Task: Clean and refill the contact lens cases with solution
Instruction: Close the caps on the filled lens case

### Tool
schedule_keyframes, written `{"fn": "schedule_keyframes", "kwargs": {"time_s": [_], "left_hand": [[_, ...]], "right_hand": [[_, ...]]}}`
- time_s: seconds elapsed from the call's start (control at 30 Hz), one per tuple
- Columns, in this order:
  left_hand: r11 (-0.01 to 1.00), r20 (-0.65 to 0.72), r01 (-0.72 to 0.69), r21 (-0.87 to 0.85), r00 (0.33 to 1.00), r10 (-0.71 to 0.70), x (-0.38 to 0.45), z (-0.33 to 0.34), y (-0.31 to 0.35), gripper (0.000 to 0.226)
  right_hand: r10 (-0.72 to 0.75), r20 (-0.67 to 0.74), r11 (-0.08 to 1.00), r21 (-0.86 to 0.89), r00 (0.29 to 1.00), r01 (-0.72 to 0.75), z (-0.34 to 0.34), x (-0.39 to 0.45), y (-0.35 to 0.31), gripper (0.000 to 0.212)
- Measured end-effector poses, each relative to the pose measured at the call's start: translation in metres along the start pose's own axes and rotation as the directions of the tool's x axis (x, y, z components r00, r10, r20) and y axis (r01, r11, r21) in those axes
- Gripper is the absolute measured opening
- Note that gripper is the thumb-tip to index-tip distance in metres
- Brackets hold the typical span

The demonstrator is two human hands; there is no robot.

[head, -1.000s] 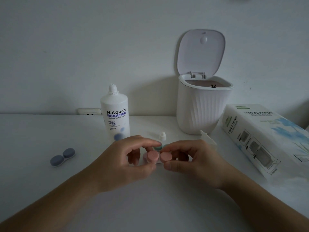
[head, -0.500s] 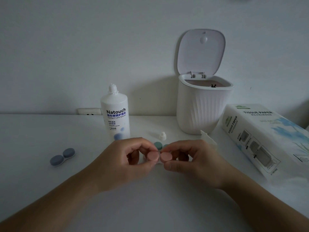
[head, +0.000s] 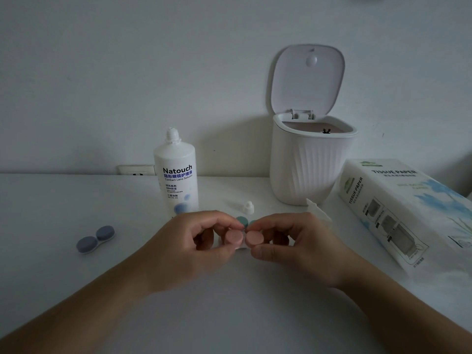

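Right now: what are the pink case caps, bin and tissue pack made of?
Pink case caps: likely matte moulded plastic; flat, even colour, no glare. Bin: probably rigid white plastic, with ribbed walls. Tissue pack: seemingly thin printed plastic film, slightly glossy and wrinkled.

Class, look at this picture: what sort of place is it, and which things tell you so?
Probably a home desk or dressing table against a plain wall. A small lidded bin, a tissue paper pack and a contact lens solution bottle stand on the white table.

A home, likely: white table (head: pixel 76 200) against a plain wall, small lidded bin (head: pixel 306 169), tissue pack (head: pixel 398 208), wall socket (head: pixel 135 170).
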State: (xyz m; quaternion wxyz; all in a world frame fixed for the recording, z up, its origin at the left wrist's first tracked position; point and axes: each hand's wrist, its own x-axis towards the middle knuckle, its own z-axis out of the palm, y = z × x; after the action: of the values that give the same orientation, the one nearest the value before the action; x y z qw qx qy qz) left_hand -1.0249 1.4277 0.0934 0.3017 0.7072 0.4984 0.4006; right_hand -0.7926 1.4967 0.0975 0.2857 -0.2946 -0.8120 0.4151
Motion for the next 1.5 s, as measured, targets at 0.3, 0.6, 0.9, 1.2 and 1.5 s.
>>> {"fn": "schedule_keyframes", "kwargs": {"time_s": [0.3,0.6,0.9,1.2,1.5], "left_hand": [[0.999,-0.034,0.003,-0.043,0.999,-0.005,0.0038,-0.0008,-0.0008,0.027],[0.999,-0.011,0.034,-0.001,0.999,-0.034,0.0017,0.0003,-0.0002,0.050],[0.999,-0.026,0.006,-0.044,1.000,-0.007,0.0003,-0.0015,-0.0015,0.034],[1.000,-0.052,-0.003,-0.009,0.999,0.003,0.0022,0.0000,-0.0050,0.031],[1.000,-0.065,0.010,0.024,0.998,-0.008,0.0021,0.0003,-0.0044,0.035]], "right_hand": [[0.004,0.005,1.000,0.002,1.000,-0.004,-0.0005,-0.0001,-0.0010,0.027],[0.006,0.004,1.000,0.010,1.000,-0.006,0.0002,0.0001,0.0021,0.035],[0.000,-0.014,1.000,0.007,1.000,0.000,-0.0010,-0.0007,-0.0001,0.029],[-0.011,0.031,0.999,0.031,0.999,0.010,-0.0001,-0.0007,-0.0001,0.028],[-0.021,0.028,1.000,0.014,0.999,0.020,-0.0002,-0.0014,-0.0010,0.028]]}}
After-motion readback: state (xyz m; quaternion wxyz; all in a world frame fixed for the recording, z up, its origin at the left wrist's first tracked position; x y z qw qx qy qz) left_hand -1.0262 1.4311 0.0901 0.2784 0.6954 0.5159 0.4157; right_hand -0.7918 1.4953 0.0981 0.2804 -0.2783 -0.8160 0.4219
